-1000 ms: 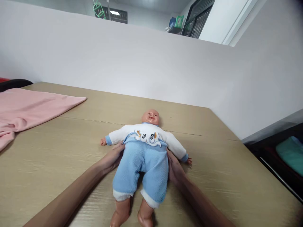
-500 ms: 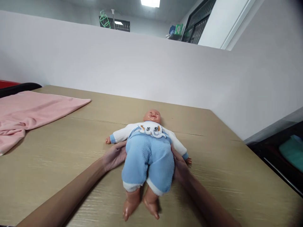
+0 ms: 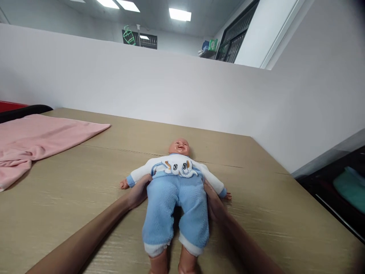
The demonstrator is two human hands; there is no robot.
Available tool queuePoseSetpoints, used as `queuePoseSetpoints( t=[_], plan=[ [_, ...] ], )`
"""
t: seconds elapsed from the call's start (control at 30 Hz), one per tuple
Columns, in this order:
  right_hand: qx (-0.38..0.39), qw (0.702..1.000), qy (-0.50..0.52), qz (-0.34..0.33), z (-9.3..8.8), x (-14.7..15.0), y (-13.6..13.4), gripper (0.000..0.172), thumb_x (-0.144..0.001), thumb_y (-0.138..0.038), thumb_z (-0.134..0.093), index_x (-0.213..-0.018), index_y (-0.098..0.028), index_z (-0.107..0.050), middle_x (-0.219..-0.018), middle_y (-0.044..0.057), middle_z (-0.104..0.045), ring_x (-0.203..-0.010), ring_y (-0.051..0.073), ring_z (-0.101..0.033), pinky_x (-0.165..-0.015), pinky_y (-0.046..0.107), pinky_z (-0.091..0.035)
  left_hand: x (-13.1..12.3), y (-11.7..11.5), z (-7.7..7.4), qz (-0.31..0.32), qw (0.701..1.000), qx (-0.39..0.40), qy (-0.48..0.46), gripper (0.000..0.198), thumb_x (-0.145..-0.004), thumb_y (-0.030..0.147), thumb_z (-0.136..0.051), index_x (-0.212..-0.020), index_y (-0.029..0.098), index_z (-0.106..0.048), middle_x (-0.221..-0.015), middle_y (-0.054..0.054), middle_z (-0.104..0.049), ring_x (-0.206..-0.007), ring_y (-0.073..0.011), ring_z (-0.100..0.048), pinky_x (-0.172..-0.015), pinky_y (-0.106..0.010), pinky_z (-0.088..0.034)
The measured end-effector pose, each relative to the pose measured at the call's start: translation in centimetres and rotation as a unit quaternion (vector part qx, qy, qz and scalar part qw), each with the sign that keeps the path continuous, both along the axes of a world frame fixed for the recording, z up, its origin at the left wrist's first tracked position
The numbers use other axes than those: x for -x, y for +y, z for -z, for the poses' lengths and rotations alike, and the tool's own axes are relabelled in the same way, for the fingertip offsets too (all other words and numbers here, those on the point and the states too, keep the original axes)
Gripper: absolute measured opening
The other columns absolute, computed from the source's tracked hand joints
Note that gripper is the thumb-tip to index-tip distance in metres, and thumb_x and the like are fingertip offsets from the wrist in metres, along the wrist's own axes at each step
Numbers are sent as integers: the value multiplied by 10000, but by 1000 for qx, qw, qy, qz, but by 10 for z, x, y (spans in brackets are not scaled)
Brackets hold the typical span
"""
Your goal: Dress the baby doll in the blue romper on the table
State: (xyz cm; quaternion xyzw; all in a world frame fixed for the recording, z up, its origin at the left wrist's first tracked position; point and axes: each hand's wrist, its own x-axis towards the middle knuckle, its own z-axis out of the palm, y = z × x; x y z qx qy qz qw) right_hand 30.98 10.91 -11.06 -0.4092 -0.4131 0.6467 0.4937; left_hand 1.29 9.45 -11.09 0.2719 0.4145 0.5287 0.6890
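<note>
A baby doll (image 3: 180, 160) lies on its back on the wooden table, head away from me and arms spread. It wears a white top with an animal face on the chest and light blue fleece pants (image 3: 162, 205) with white cuffs. My left hand (image 3: 139, 192) is closed on the pants at the waist, on the doll's left-hand side in view. On the opposite side, my right hand (image 3: 213, 198) grips them at the same height. Some fingers of both hands are hidden by the fabric and the doll's body. The feet are cut off by the bottom edge.
A pink cloth (image 3: 48, 139) lies spread on the table (image 3: 85, 205) at the left. Behind the table rises a white partition (image 3: 148, 87). A dark shelf or cart with a green cloth (image 3: 350, 188) stands beyond the right edge.
Both hands have shifted up slightly to the waist of the pants. The doll's legs now lie straighter and farther apart, reaching lower in view. The camera has tilted up a little.
</note>
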Motion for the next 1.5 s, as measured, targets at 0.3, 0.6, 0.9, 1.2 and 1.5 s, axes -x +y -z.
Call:
queuePoseSetpoints(
  t=[0.3, 0.6, 0.9, 1.2, 1.5],
  plan=[
    [-22, 999, -37, 23, -9, -15, 8, 580, -766, -551, -853, -1241, -235, -748, -1257, 58, -786, -1232, 325, -686, -1123, 453, -521, 9, 1, -12, 108, 980, -166, 19, 219, -904, 379, -773, -1005, 213, -672, -979, -29, -653, -960, -224, -583, -905, -319, -441],
    [-164, 972, -162, -51, -42, -12, 26, 438, -872, -614, -808, -1054, -239, -673, -997, 9, -681, -951, 199, -615, -900, 297, -509, 17, 5, -38, 78, 928, -268, 248, 374, -980, 553, -738, -990, 194, -633, -950, -10, -540, -892, -180, -482, -787, -268, -382],
    [-149, 957, -221, -114, -13, -17, 62, 575, -804, -712, -825, -1069, -213, -718, -1091, 56, -744, -1077, 246, -691, -986, 360, -559, 14, 25, -21, 10, 939, -226, 257, 440, -964, 632, -715, -1037, 200, -674, -1000, -23, -608, -956, -205, -532, -876, -289, -418],
    [-233, 927, -277, 92, 7, -6, 43, 389, -1002, -595, -631, -1144, -233, -631, -1137, 91, -700, -1087, 267, -674, -1023, 432, -551, 3, 24, -7, -111, 963, -186, 159, 429, -929, 620, -765, -1038, 213, -683, -1018, -22, -655, -998, -208, -581, -930, -297, -442],
    [-499, 755, -425, -19, -110, 71, 80, 131, -1072, -271, -556, -1146, -234, -658, -1124, 91, -738, -1070, 246, -681, -953, 394, -554, -6, 13, -5, -229, 910, -229, 257, 408, -984, 608, -700, -1094, 217, -671, -1022, -37, -685, -972, -221, -625, -904, -333, -476]
  ],
)
